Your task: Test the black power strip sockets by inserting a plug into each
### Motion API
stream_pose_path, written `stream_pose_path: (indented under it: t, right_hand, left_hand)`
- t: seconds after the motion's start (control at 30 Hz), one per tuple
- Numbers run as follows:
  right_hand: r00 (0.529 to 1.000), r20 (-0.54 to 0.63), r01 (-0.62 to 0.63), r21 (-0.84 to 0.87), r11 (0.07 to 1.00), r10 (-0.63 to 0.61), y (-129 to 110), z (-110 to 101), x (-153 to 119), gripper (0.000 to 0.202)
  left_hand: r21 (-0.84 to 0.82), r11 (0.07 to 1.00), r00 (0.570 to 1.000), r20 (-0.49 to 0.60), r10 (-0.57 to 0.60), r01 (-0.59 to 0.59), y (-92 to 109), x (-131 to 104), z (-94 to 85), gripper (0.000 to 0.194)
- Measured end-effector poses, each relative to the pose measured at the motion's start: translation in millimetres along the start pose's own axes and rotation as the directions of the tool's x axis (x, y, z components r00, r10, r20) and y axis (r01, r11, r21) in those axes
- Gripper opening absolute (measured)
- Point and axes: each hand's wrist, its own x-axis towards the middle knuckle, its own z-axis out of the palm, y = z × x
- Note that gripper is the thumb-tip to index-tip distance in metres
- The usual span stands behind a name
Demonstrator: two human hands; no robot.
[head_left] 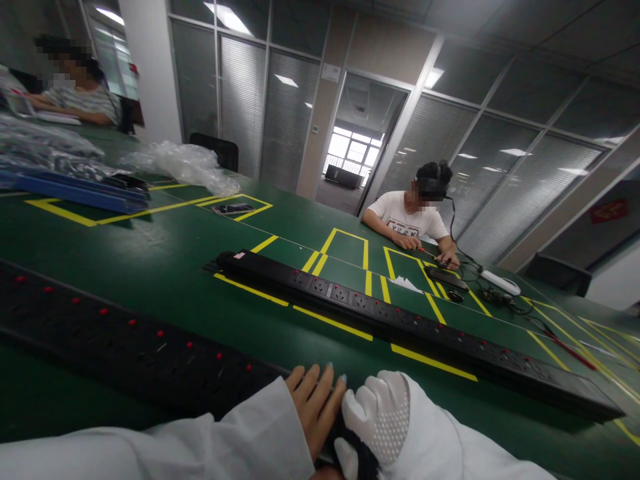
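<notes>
Clear plastic wrap (pixel 185 163) is sitting just behind a blue tray-like piece (pixel 80 190) at far left, can't tell what's inside. The near power strip (pixel 125 340) is lying near left on the green table (pixel 285 217), with a far power strip (pixel 370 303) running beyond it by yellow tape (pixel 435 362). The bare left hand (pixel 319 407) is resting straight fingers at the near strip's right end, grip unclear; the gloved right hand (pixel 383 417) is curling around something black, can't tell what. Glass partitions (pixel 243 100) are standing behind
</notes>
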Motion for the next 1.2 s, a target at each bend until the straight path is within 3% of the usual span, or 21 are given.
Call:
stream_pose_path:
  t: [0.3, 0.57, 0.83, 1.2]
  right_hand:
    - [1.0, 0.024, 0.004, 0.02, 1.0, -0.005, 1.2, -6.2, 4.0, 0.028]
    - [0.99, 0.083, 0.104, 0.12, 0.987, -0.115, 17.8, -24.6, 13.6, 0.031]
    - [0.988, 0.137, 0.065, 0.079, 0.995, -0.075, 8.2, -32.8, 9.9, 0.029]
    - [0.988, 0.142, 0.038, 0.2, 0.979, -0.068, 15.0, -33.8, 14.5, 0.028]
  left_hand:
    - [-0.019, 0.997, 0.983, -0.168, 0.067, -0.071, -3.7, -0.5, 5.3, 0.034]
    - [-0.005, 0.999, 0.994, -0.105, 0.041, -0.041, -2.3, 0.1, 0.9, 0.032]
    - [-0.027, 0.999, 0.993, -0.115, 0.016, -0.019, 0.8, -1.4, 6.4, 0.034]
    - [0.0, 1.0, 0.995, -0.099, 0.011, -0.011, 0.6, 1.0, -3.0, 0.031]
